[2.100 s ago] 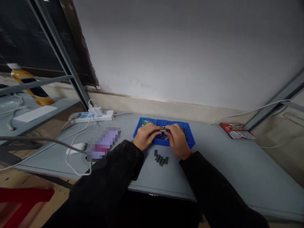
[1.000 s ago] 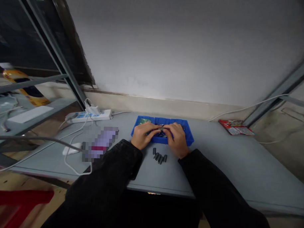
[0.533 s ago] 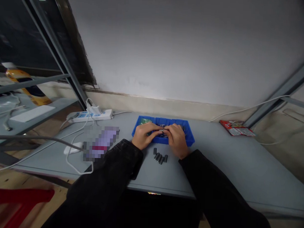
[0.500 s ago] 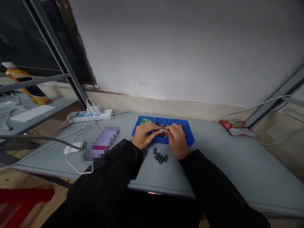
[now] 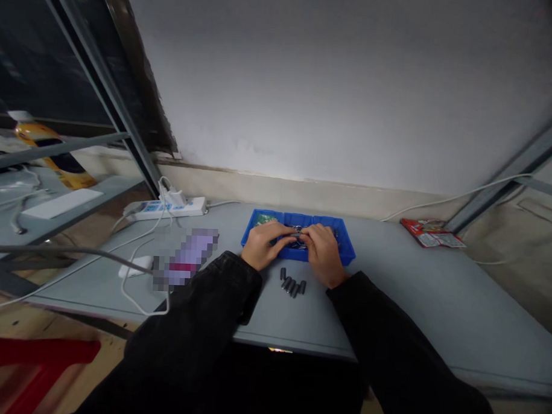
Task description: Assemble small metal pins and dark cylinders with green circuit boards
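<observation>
Grey table (image 5: 413,296): two hands (image 5: 263,246) (image 5: 324,255), one blue tray (image 5: 346,245), five capacitors (image 5: 291,286).

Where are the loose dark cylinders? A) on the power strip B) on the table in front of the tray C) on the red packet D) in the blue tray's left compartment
B: the small dark cylinders lie on the grey table, just in front of the blue tray.

The left hand (image 5: 262,246) and right hand (image 5: 323,263) curl palm-down, close together, near the tabletop's (image 5: 413,296) far edge, both arms in black sleeves (image 5: 194,331).
</observation>
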A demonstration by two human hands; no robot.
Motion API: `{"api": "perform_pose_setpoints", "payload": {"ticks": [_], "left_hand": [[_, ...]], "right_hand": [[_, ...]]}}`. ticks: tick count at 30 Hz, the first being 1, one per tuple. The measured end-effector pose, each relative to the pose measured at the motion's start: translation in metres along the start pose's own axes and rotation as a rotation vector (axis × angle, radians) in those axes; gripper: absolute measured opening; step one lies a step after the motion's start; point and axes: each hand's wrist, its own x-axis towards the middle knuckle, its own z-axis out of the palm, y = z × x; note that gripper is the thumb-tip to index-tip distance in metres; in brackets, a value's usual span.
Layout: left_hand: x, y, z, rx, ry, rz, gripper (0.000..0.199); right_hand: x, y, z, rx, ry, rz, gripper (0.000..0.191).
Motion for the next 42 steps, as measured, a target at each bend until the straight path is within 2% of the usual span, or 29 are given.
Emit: {"api": "perform_pose_setpoints", "payload": {"ticks": [2, 6, 9, 17, 21, 24, 27, 35, 38, 42], "left_hand": [[0.0, 0.001, 0.0, -0.001, 0.008, -0.006, 0.013], [0.0, 0.002, 0.0, 0.024, 0.036, -0.041, 0.014], [0.0, 0.0, 0.0, 0.02, 0.016, -0.043, 0.014], [0.0, 0.0, 0.002, -0.005, -0.014, -0.013, 0.014], [0.0, 0.001, 0.001, 0.012, 0.011, -0.048, 0.014], [0.0, 0.002, 0.0, 0.023, 0.044, -0.074, 0.014], [0.0, 0.0, 0.001, 0.032, 0.016, -0.057, 0.014], [0.0, 0.001, 0.002, 0.018, 0.009, -0.033, 0.014], [0.001, 0.002, 0.0, 0.048, 0.07, -0.053, 0.012], [0.002, 0.003, -0.002, 0.075, 0.137, -0.069, 0.01]], "right_hand": [[-0.001, 0.0, 0.0, 0.0, -0.012, 0.013, 0.028], [-0.001, -0.003, -0.002, 0.058, 0.012, 0.026, 0.017], [0.0, -0.004, -0.003, 0.055, 0.029, 0.021, 0.013], [0.001, 0.0, -0.001, 0.011, -0.046, 0.025, 0.028], [0.0, -0.001, -0.001, 0.064, -0.032, 0.047, 0.017], [-0.001, -0.002, -0.001, 0.069, -0.018, 0.053, 0.02], [0.0, -0.002, -0.001, 0.051, -0.03, 0.043, 0.012], [0.002, -0.003, -0.003, 0.024, -0.054, 0.022, 0.026], [0.004, 0.001, -0.005, 0.014, 0.009, 0.071, 0.023], [0.007, 0.023, -0.017, -0.148, 0.211, 0.264, 0.015]]}}
